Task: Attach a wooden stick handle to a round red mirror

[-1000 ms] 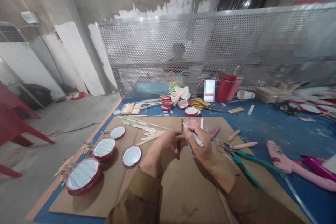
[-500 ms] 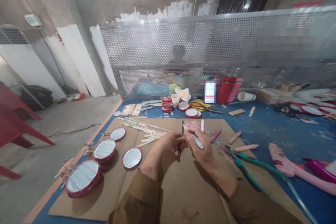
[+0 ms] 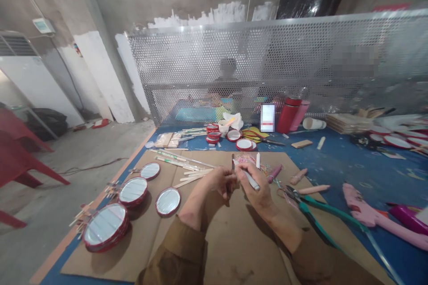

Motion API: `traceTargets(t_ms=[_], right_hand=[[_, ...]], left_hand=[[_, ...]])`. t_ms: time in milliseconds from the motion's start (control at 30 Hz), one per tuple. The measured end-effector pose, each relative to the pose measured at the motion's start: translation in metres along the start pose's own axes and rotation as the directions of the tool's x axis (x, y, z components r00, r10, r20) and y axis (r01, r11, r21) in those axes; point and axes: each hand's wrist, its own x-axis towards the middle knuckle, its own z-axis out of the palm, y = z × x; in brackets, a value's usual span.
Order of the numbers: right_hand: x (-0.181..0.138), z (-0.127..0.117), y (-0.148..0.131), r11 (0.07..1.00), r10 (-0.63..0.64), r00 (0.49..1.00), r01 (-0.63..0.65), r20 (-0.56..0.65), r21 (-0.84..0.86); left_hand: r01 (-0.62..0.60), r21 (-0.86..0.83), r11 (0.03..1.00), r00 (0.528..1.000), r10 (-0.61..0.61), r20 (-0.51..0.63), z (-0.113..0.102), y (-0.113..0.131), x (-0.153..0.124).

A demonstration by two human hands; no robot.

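Observation:
My right hand (image 3: 259,193) is closed round a white marker pen (image 3: 252,181), its tip end up toward my left hand. My left hand (image 3: 221,181) pinches a narrow dark brown strip (image 3: 233,159) that stands up from the fingers. The two hands nearly meet above a brown cardboard sheet (image 3: 234,240), and the pen's tip is too small to tell whether it touches the strip. Just beyond them lies a heap of coloured rubber bands (image 3: 245,158), with a white stick-like piece (image 3: 257,160) beside it. Pale wooden craft sticks (image 3: 192,177) lie left of my left hand.
Round red-rimmed pieces with shiny pale faces (image 3: 105,225) stand at left, some with sticks attached. Green-handled pliers (image 3: 314,218) and a pink glue gun (image 3: 364,209) lie at right. Behind stand a red bottle (image 3: 288,116), a phone (image 3: 267,117) and a perforated metal screen (image 3: 200,53).

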Motion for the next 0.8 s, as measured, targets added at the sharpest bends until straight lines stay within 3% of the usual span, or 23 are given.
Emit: traceTargets(t_ms=[800], right_hand=[[0.0003, -0.0022, 0.0010, 1.000, 0.026, 1.000, -0.027, -0.009, -0.008]], left_hand=[[0.004, -0.011, 1.000, 1.000, -0.003, 0.002, 0.0008, 0.0028, -0.0042]])
